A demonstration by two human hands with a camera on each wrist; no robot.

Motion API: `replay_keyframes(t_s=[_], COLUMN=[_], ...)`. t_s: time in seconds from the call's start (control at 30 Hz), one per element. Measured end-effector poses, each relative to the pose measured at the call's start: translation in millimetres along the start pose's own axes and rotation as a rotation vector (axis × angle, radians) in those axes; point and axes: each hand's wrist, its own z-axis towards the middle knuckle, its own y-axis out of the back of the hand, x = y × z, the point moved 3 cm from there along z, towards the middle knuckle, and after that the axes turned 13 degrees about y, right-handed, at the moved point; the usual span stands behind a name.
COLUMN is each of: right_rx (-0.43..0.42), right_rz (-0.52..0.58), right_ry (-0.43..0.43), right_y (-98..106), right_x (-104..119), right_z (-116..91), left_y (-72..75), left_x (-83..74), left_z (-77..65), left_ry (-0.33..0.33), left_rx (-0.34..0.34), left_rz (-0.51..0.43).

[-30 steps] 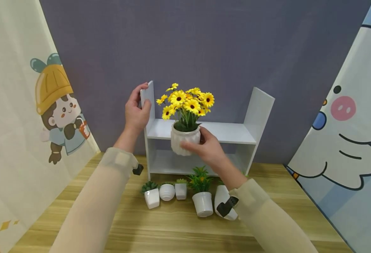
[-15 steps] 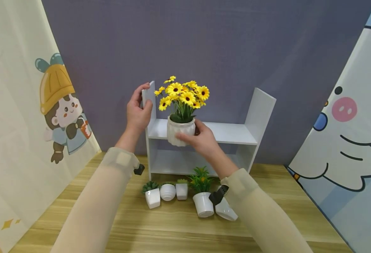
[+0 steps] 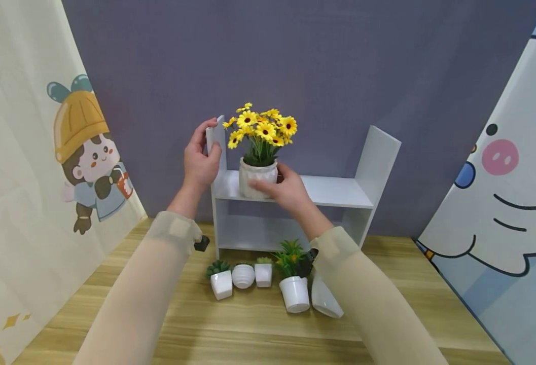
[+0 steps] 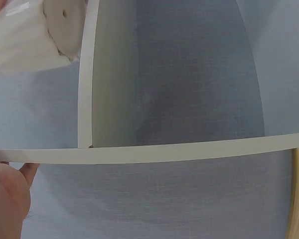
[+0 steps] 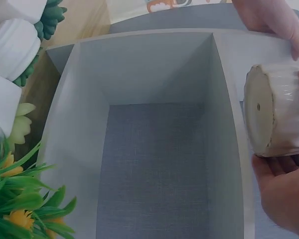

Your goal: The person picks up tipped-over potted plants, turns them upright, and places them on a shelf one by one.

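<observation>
My right hand [image 3: 288, 187] grips a white ribbed flowerpot [image 3: 251, 177] of yellow daisies [image 3: 265, 131], thumb in front and fingers round the right side. The pot is upright, close over the left part of the upper board of a white shelf [image 3: 329, 192]. Its underside with a small drain hole shows in the right wrist view, where the pot [image 5: 281, 112] is beside the board's edge. My left hand [image 3: 201, 159] holds the shelf's left side panel [image 3: 219, 152] near its top, with the panel between thumb and fingers. In the left wrist view, part of the left hand [image 4: 7, 199] shows against the panel.
In front of the shelf, several white pots lie tipped on the wooden table [image 3: 231, 334]: small succulents [image 3: 222, 285] at left, a leafy plant pot [image 3: 294, 294] and another white pot [image 3: 324, 299] partly under the right sleeve. A grey cloth [image 3: 295, 61] hangs behind.
My right hand has carried the daisy pot up, slightly left and toward the shelf's upper board. The left hand keeps its hold on the side panel.
</observation>
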Motion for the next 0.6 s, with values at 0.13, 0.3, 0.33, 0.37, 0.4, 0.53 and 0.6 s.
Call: replay_keyframes(t_s=[0.13, 0.3, 0.33, 0.37, 0.4, 0.53, 0.6], right_rx=[-0.001, -0.015, -0.018, -0.02, -0.021, -0.022, -0.021], right_rz=[0.004, -0.005, -0.006, -0.008, -0.008, -0.007, -0.01], right_ry=[0.018, 0.021, 0.024, 0.025, 0.025, 0.019, 0.013], right_y=[0, -3, -4, -5, -5, -8, -10], right_x=[-1, -1, -1, -1, -2, -5, -6], right_z=[5, 12, 13, 14, 15, 17, 17], left_y=[-2.7, -3.2, -3.2, -3.1, -2.9, -1.9, -1.6], left_x=[-1.7, -2.0, -2.0, -2.0, -2.0, -2.3, -2.3], left_z=[-2.4, -2.0, -1.9, -1.9, -1.8, -1.7, -1.6], left_ry=[0.011, 0.023, 0.023, 0.024, 0.024, 0.022, 0.023], left_rx=[-0.007, -0.014, -0.015, -0.016, -0.015, -0.013, -0.011], left_rz=[0.029, 0.048, 0.043, 0.04, 0.037, 0.029, 0.032])
